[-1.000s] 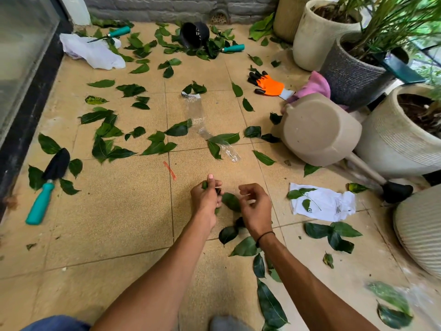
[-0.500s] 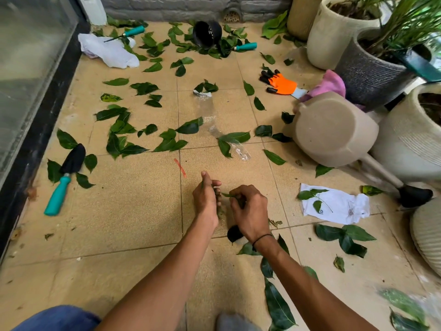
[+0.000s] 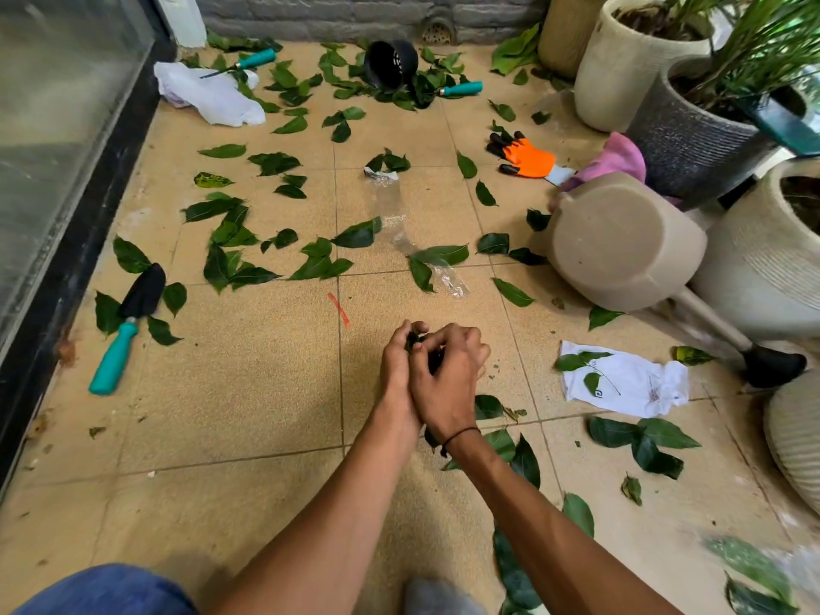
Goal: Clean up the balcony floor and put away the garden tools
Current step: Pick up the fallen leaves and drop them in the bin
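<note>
Tan tile floor (image 3: pixel 248 392) fills the frame, and green leaves (image 3: pixel 230 241) lie scattered over most of it, thickest in the upper half. At right centre a beige watering can (image 3: pixel 621 246) lies on its side beside the planters (image 3: pixel 639 64). A white bag (image 3: pixel 208 95) sits at upper left with a teal-handled tool (image 3: pixel 253 60) on it; a second teal tool (image 3: pixel 461 88) lies by the black pot (image 3: pixel 390 64) at top centre, and a teal-handled trowel (image 3: pixel 124 330) rests at left among leaves. At centre I see my left hand (image 3: pixel 397 361) and right hand (image 3: pixel 448 379) pressed together, both curled round a small bundle of leaves (image 3: pixel 417 341). I judge I am consolidating the handful; I should pack it tight into one hand, freeing the other to sweep up leaves near my wrist.
</note>
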